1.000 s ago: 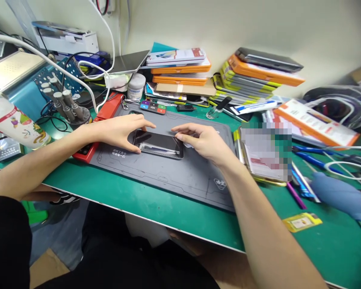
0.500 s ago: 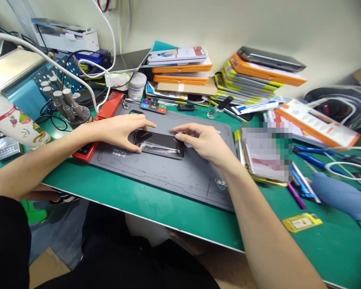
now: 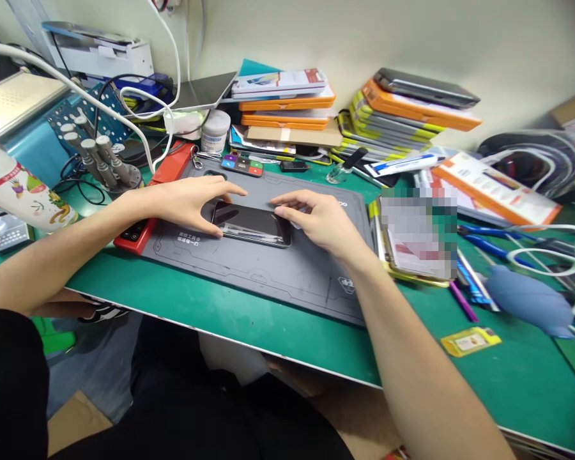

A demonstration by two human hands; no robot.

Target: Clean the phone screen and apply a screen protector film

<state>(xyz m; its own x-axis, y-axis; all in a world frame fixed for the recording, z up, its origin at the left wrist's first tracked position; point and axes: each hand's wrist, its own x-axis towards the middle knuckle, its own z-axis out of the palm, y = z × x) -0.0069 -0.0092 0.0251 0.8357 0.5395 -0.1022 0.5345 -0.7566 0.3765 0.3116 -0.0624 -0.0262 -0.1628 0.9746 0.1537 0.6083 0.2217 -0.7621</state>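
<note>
A smartphone (image 3: 252, 225) with a dark, glossy screen lies flat on the grey work mat (image 3: 263, 275). My left hand (image 3: 186, 203) arches over its left end. The fingers and thumb there are spread apart, with the thumb tip at the phone's near left corner. At the phone's right end, my right hand (image 3: 316, 220) has its thumb and index finger close together and the other fingers curled under. Something pale and see-through shows beneath those fingers, too hidden to name. Whether the right fingertips touch the phone is unclear.
A red strip (image 3: 137, 236) borders the mat's left side. Screwdrivers stand in a round holder (image 3: 117, 182) beside a patterned bottle (image 3: 26, 195). Boxes (image 3: 287, 102) are stacked along the wall. To the right lie a blue air blower (image 3: 529, 300), pliers (image 3: 489, 246) and a yellow packet (image 3: 469, 342).
The whole view has shifted slightly. Both hands keep nearly the same pose around the phone, which stays on the mat.
</note>
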